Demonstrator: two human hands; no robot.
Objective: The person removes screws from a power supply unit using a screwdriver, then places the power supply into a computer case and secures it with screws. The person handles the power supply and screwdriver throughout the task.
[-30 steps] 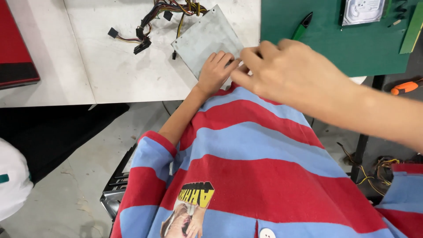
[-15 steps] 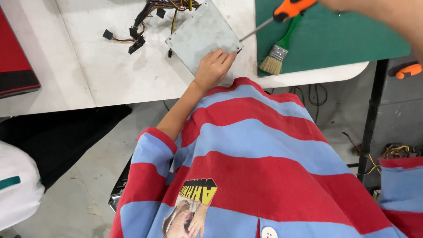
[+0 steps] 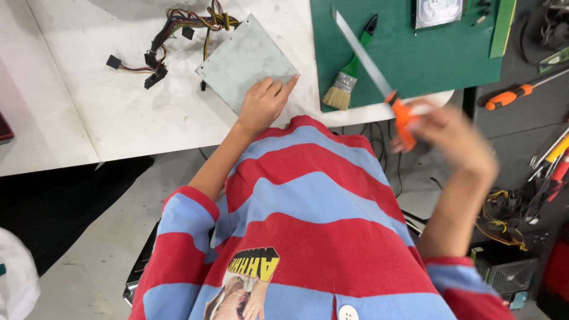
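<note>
Your work surface is a white table (image 3: pixel 106 118), scuffed and a little grimy. On it lie a grey metal box (image 3: pixel 243 62) with a bundle of coloured wires (image 3: pixel 178 29) trailing from its far side, and a green mat (image 3: pixel 415 56) at the right end — the mat carries a green-handled brush (image 3: pixel 347 80) and a grey drive (image 3: pixel 437 12).

The metal box (image 3: pixel 246 62) lies on the desk (image 3: pixel 106 112), its cables (image 3: pixel 172 32) behind and to the left. Right of it — a mat (image 3: pixel 438 53), with a brush (image 3: pixel 349 74) on its left part — and a drive (image 3: pixel 437 12) at the back.
</note>
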